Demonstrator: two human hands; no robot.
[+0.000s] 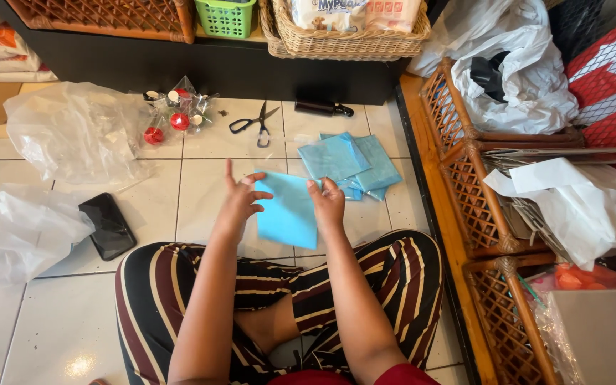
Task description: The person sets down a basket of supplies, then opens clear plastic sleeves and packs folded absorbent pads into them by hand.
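Observation:
I sit cross-legged on a white tiled floor. A folded light blue sheet (288, 210) lies on the tiles in front of my knees. My left hand (240, 201) rests at its left edge, fingers spread, the fingertips touching the sheet. My right hand (327, 203) pinches the sheet's upper right corner. Just beyond it lies a small pile of more blue sheets (351, 162), apart from both hands.
Black scissors (254, 122) and a dark bottle (322, 108) lie near a black shelf base. Small red and white pieces in clear wrap (176, 114), crumpled clear plastic bags (73, 132) and a black phone (107, 225) lie left. Rattan racks (465, 185) with paper stand right.

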